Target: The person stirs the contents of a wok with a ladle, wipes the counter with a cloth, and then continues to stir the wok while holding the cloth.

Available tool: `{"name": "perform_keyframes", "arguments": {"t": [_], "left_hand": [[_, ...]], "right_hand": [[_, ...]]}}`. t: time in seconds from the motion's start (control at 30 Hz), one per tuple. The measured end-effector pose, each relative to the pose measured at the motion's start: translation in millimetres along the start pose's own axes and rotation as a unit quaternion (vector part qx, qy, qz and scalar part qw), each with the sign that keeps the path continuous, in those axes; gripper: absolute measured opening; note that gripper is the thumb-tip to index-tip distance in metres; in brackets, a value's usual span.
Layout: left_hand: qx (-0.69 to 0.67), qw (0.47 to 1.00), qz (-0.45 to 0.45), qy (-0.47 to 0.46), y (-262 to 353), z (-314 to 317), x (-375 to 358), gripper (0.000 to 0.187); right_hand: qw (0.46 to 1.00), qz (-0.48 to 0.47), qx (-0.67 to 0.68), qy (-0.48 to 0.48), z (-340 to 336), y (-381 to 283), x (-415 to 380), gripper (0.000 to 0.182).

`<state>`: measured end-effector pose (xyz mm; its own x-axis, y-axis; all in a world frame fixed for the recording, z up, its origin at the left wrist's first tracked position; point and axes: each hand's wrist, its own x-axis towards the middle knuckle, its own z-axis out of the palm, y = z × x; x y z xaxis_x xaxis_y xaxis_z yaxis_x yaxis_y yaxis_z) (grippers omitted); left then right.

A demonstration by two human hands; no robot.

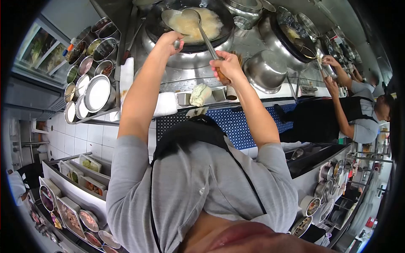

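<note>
In front of me a large dark wok (154,31) holds pale, bubbling liquid (211,25). My right hand (228,66) is closed around the wooden handle of a metal ladle (205,38), whose bowl is in the liquid. My left hand (170,41) is closed at the wok's near edge, on the handle of a wide, round metal strainer (170,17). The strainer's head lies at the left of the wok, beside the ladle's bowl. Below my hands, a crumpled pale cloth (200,94) rests on the counter's front ledge.
A deep steel pot (265,71) stands right of my right hand. Several metal bowls of ingredients (100,92) crowd the left counter. At the right, another person (337,114) works at a second wok (291,36). A white folded towel (166,104) lies on the front ledge.
</note>
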<state>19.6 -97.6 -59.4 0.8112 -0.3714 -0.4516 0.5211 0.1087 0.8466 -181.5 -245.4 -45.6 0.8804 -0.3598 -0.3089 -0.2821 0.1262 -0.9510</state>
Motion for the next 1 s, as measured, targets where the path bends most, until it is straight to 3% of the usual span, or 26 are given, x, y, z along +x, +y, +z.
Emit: {"name": "perform_keyframes", "arguments": {"t": [0.07, 0.17, 0.37, 0.6, 0.7, 0.8, 0.93, 1.0], "left_hand": [[-0.046, 0.997, -0.055, -0.029, -2.3, -19.8, 13.2, 0.010], [-0.090, 0.987, -0.100, -0.082, -4.8, -47.2, 9.3, 0.009], [0.004, 0.999, -0.011, -0.047, 2.7, -58.6, -27.4, 0.011], [0.163, 0.981, 0.099, 0.012, 11.7, -54.6, -36.4, 0.013], [0.300, 0.933, 0.190, 0.062, 12.0, -57.9, -36.6, 0.058], [0.417, 0.875, 0.224, 0.100, 24.6, -61.9, -49.1, 0.076], [0.541, 0.770, 0.296, 0.162, 34.7, -65.7, -57.4, 0.073], [0.544, 0.777, 0.277, 0.153, 36.3, -59.7, -70.3, 0.073]], "right_hand": [[0.996, -0.027, -0.081, 0.003, -9.8, 6.6, -7.9, 0.069], [0.986, -0.082, -0.140, 0.037, -27.5, 11.9, -23.6, 0.068], [0.971, -0.140, -0.171, 0.090, -45.3, 12.6, -53.6, 0.063], [0.957, -0.125, -0.251, 0.079, -47.4, 21.7, -62.3, 0.062], [0.935, -0.140, -0.313, 0.088, -40.6, 15.1, -67.1, 0.059], [0.918, -0.171, -0.342, 0.105, -33.2, 6.1, -71.3, 0.059], [0.904, -0.192, -0.366, 0.110, -25.9, -4.7, -65.0, 0.058], [0.892, -0.189, -0.398, 0.103, -18.9, -9.8, -54.3, 0.059]]}}
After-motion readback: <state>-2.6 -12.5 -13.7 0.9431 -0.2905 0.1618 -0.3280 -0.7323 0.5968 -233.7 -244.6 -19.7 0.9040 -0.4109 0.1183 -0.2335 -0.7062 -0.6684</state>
